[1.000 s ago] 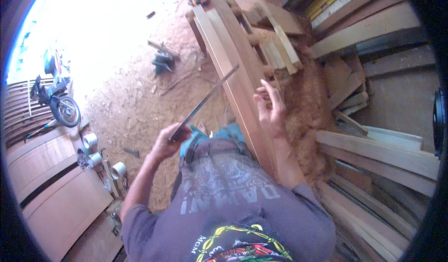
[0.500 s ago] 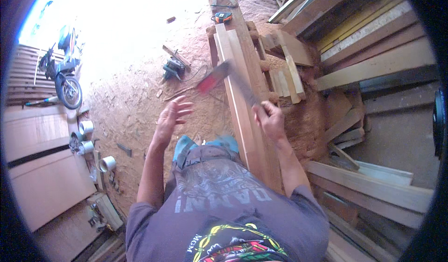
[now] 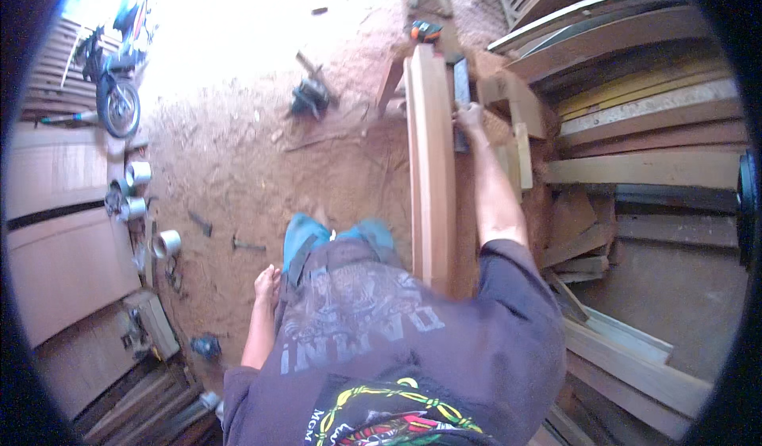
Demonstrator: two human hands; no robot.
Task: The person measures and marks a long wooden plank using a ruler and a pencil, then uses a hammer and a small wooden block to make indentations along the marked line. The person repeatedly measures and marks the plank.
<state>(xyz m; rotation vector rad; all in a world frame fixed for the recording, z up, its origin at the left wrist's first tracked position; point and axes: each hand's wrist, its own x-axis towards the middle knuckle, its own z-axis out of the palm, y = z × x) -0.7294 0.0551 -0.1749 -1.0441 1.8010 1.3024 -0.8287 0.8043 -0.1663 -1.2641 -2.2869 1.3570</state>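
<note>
Out along the far right side of the pale timber beam [image 3: 431, 168], my right hand [image 3: 470, 116] is closed on a carpenter's square [image 3: 461, 81], whose grey strip lies along the bench beside the beam. Part of the square is hidden under the hand. My left hand [image 3: 268, 283] hangs low beside my left thigh, its fingers curled in with nothing visible in them. An orange and black tape measure [image 3: 426, 32] rests just past the beam's far end.
A green power tool [image 3: 309, 98] sits on the dusty ground left of the beam. Stacked planks [image 3: 651, 164] line the right side. White tubs [image 3: 167, 244] and wooden panels [image 3: 71, 275] are at left, with a motorbike [image 3: 119, 105] farther off.
My right hand has carried the square from above the beam to its far right side. My left hand has dropped from beside the beam to my thigh and its fingers have curled. The view has shifted.
</note>
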